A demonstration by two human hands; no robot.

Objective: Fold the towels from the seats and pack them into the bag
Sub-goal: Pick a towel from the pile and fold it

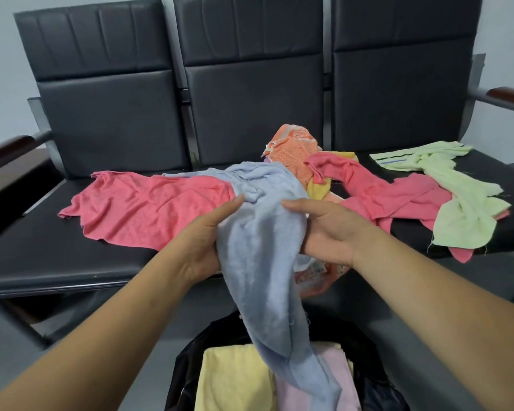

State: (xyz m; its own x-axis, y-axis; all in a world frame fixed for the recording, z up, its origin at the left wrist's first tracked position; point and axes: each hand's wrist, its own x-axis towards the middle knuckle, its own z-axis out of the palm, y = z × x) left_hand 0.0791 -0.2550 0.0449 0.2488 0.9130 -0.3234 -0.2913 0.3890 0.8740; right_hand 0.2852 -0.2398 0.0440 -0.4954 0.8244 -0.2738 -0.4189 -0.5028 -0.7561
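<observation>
Below the grip and nearest the lens, a glossy black plastic bag [187, 369] stands open, cut off by the frame edge. In it lie a folded pale yellow towel [232, 378] and a folded pale pink towel [333, 375].

A light blue terry towel [261, 247], soft and crumpled, hangs from the grip, its twisted tail reaching down into the bag. The left-hand grip [202, 241] clasps its left side, thumb on top. The right-hand grip [327, 232] clasps its right side, fingers hidden behind the cloth.

Left of the grip, a flat coral-pink towel [143, 209] lies spread on the black leather-look seats [72, 262]. Beyond the grip sits a bunched orange textured towel [291, 149]. To its right, a second coral-pink towel [392, 194] lies twisted beneath a pale green fuzzy towel [463, 215]. Just under the right-hand grip, a patterned cloth is too covered to make out.
</observation>
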